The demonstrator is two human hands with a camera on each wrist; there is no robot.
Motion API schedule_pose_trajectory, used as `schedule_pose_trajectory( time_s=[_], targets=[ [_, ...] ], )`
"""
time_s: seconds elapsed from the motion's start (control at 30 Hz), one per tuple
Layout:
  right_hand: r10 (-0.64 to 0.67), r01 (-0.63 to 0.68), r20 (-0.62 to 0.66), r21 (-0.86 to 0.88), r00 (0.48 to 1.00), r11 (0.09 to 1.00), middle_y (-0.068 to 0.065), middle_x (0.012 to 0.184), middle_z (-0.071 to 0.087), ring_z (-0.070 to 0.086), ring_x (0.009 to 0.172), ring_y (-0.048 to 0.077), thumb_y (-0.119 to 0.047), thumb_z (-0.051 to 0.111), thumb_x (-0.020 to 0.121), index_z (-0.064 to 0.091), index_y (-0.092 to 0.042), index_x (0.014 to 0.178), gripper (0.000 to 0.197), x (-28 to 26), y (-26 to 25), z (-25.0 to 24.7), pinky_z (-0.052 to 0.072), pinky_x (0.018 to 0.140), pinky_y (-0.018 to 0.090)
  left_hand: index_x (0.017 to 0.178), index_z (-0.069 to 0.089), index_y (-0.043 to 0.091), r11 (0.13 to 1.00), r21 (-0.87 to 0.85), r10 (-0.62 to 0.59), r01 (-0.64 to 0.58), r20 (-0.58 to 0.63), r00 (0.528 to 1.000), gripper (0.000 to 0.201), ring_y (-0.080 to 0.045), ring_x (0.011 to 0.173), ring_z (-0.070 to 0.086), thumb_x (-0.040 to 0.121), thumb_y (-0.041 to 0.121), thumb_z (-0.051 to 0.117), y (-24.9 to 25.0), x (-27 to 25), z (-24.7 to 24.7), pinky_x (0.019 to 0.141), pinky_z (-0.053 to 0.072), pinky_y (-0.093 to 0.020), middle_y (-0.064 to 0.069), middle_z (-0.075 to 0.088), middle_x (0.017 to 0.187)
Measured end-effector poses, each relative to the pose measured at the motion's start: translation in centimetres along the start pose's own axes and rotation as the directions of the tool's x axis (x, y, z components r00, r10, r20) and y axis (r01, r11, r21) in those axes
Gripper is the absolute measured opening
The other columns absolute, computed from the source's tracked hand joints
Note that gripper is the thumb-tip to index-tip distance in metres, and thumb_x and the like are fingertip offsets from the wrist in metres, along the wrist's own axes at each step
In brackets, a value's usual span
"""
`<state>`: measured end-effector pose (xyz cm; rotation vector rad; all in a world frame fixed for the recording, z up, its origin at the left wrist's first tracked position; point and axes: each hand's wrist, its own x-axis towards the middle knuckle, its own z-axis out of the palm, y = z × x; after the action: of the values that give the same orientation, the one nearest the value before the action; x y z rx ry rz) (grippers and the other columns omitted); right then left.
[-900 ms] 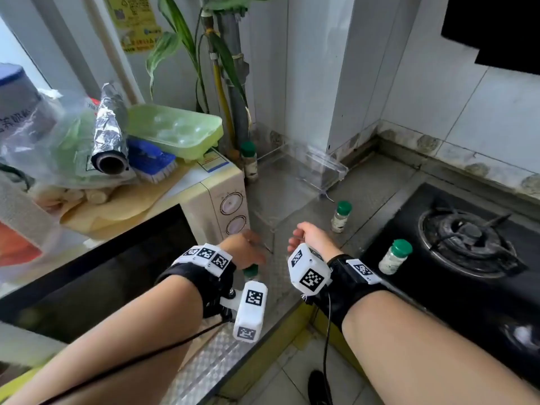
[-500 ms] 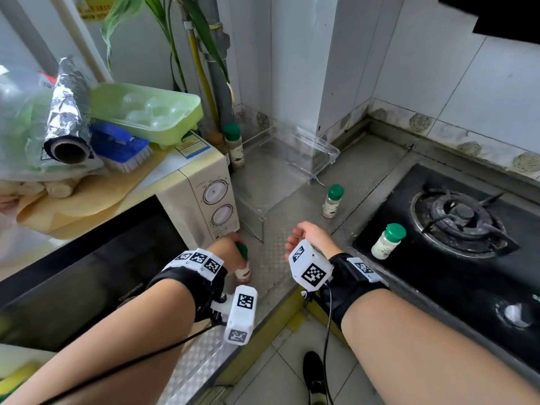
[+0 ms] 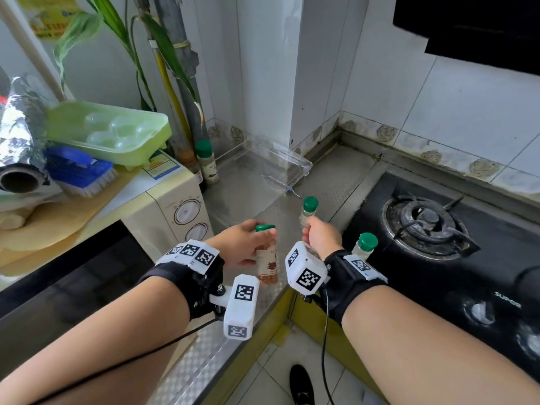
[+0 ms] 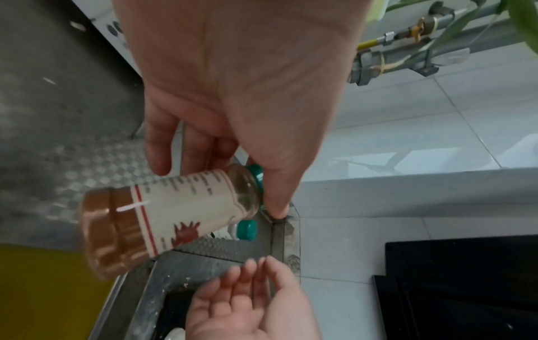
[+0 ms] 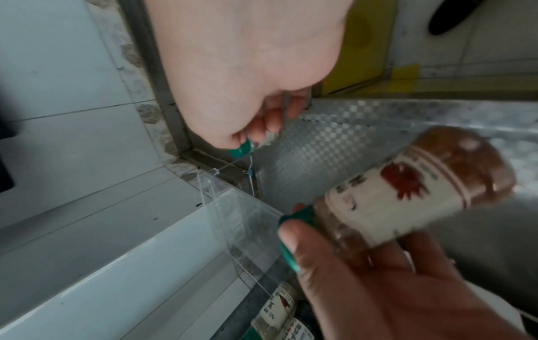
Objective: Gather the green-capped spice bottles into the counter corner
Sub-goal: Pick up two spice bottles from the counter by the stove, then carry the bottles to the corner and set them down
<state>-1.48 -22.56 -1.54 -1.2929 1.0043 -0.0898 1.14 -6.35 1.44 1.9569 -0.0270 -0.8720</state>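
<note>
My left hand [image 3: 257,244] grips a green-capped bottle of orange-brown spice [image 3: 267,258] by its neck and cap, lifted off the steel counter [image 3: 330,182]; in the left wrist view the bottle [image 4: 174,207] hangs tilted. My right hand [image 3: 318,236] hovers with loosely bent fingers just short of a second small bottle [image 3: 308,209] and holds nothing; in the right wrist view that bottle's cap [image 5: 240,149] shows at the fingertips [image 5: 267,128]. A third bottle [image 3: 363,247] stands on the stove's left edge. A fourth [image 3: 206,162] stands in the corner beside the microwave.
A microwave [image 3: 175,206] with an egg tray [image 3: 108,133], brush and foil roll on top is at the left. A clear plastic box [image 3: 274,162] sits near the corner by pipes and a plant. The black gas stove [image 3: 432,229] fills the right.
My left hand has lifted the orange-brown bottle from the counter by the microwave front and carried it forward. My right hand has moved forward towards the small bottle.
</note>
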Motion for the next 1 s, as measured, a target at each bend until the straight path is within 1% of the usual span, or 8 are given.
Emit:
schedule_pose_trajectory(
  time_s=[0.07,0.13,0.23,0.3,0.47,0.63,0.87,1.0],
  targets=[
    [-0.105,0.105,-0.17,-0.008,0.98,0.994,0.007,0.081,0.061,0.05,0.059,0.02,-0.016,0.056,0.087,0.059,-0.011,0.092,0.008,0.2,-0.4,-1.3,0.038,0.045,0.02,0.116,0.056,0.02,0.999,-0.046,0.023,-0.023,0.005,1.0,0.03,-0.029,0.107,0.066,0.093,0.039,0.058,1.1,0.2,0.6,0.092,0.055,-0.041,-0.013,0.067,0.117],
    [-0.128,0.135,-0.315,0.002,0.94,0.991,0.012,0.103,0.066,0.059,0.073,0.026,-0.019,0.061,0.082,0.053,-0.019,0.098,0.018,0.8,-0.7,-2.8,0.045,0.059,0.025,0.106,0.056,0.025,0.997,-0.056,0.047,-0.047,-0.002,0.999,0.02,-0.025,0.101,0.067,0.093,0.041,0.057,2.1,0.5,1.5,0.085,0.057,-0.037,-0.011,0.067,0.112],
    [-0.094,0.032,-0.466,-0.139,0.88,0.99,0.009,0.131,0.051,0.052,0.113,0.033,-0.027,0.068,0.076,0.053,-0.025,0.115,0.042,2.0,-0.7,-5.3,0.046,0.085,0.038,0.115,0.057,0.024,0.997,-0.043,0.068,-0.068,-0.008,0.998,0.033,-0.019,0.091,0.069,0.091,0.046,0.059,2.9,1.1,3.1,0.079,0.059,-0.033,-0.007,0.069,0.104],
    [-0.05,-0.055,-0.497,-0.194,0.867,0.979,0.009,0.137,0.043,0.045,0.12,0.034,-0.027,0.073,0.072,0.047,-0.03,0.127,0.061,2.7,-0.5,-6.8,0.043,0.094,0.045,0.121,0.057,0.022,0.996,-0.039,0.075,-0.075,-0.009,0.997,0.043,-0.021,0.094,0.071,0.088,0.05,0.061,3.1,1.7,3.9,0.086,0.059,-0.038,-0.006,0.071,0.103],
    [0.021,-0.123,-0.371,-0.254,0.928,0.959,0.01,0.14,0.038,0.051,0.118,0.036,-0.013,0.073,0.073,0.038,-0.036,0.141,0.079,4.7,1.2,-8.7,0.05,0.089,0.045,0.121,0.059,0.021,0.996,-0.042,0.081,-0.081,-0.011,0.997,0.047,-0.022,0.096,0.071,0.086,0.053,0.062,3.6,2.9,5.1,0.09,0.057,-0.043,-0.005,0.072,0.103],
    [-0.081,0.031,-0.217,-0.223,0.973,0.974,0.015,0.122,0.064,0.062,0.101,0.03,-0.005,0.063,0.084,0.059,-0.013,0.125,0.042,6.1,1.6,-9.8,0.051,0.085,0.036,0.115,0.061,0.023,0.995,-0.077,0.06,-0.062,-0.023,0.998,0.037,-0.023,0.096,0.071,0.089,0.049,0.06,4.4,3.8,5.5,0.091,0.057,-0.041,-0.005,0.072,0.099],
    [-0.19,0.188,-0.022,-0.066,0.982,0.98,0.006,0.105,0.068,0.064,0.09,0.02,-0.037,0.071,0.081,0.063,-0.014,0.116,0.042,5.3,-2.4,-8.8,0.055,0.08,0.034,0.116,0.06,0.022,0.979,-0.194,0.05,-0.054,-0.027,0.998,0.032,-0.024,0.083,0.069,0.092,0.044,0.059,6.0,4.7,5.3,0.087,0.057,-0.049,-0.007,0.074,0.095],
    [-0.216,0.231,0.136,-0.111,0.967,0.967,-0.001,0.084,0.063,0.06,0.071,0.011,-0.051,0.06,0.085,0.057,-0.018,0.107,0.04,4.7,-6.2,-7.4,0.046,0.052,0.022,0.112,0.059,0.025,0.97,-0.214,0.098,-0.114,-0.083,0.992,0.027,-0.019,0.079,0.066,0.094,0.045,0.056,7.4,5.3,4.4,0.073,0.056,-0.036,-0.003,0.074,0.089]
  ],
)
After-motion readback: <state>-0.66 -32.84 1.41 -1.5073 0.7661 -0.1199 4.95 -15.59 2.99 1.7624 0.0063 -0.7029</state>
